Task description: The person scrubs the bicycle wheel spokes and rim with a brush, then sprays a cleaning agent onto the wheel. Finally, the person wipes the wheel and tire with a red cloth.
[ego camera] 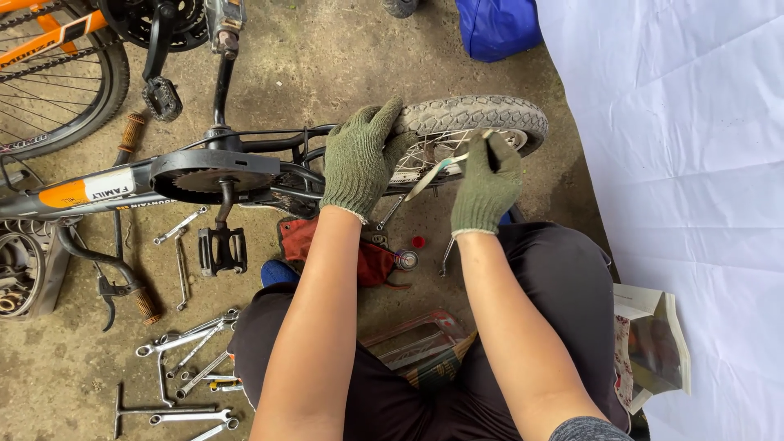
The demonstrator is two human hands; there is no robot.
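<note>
Gloves of green knit are worn on both hands. The left hand (359, 159) is laid flat, fingers spread wide, over the tread and rim of the small bicycle wheel (478, 122), which is thereby gripped at its left side. The right hand (487, 184) is closed around a thin flat tyre lever (437, 170), held just below the wheel's rim. The lever's long axis runs slantwise, from the right hand's fingers down and leftward toward the left hand's wrist, its pale tip ending near the spokes. The wheel lies on its side with the rest of the overturned child's bicycle (163, 184), whose frame stretches leftward from the wheel, a chainguard and black pedal (222, 249) being seen left of the wheel. Below the wheel a red rag (371, 261) and a small spray can (406, 260) are set on the ground. Spanners (184, 347) are scattered well left and below the wheel. The surface is rough, stained concrete floor (327, 57); right of the wheel a white tarpaulin (678, 163) is spread.
</note>
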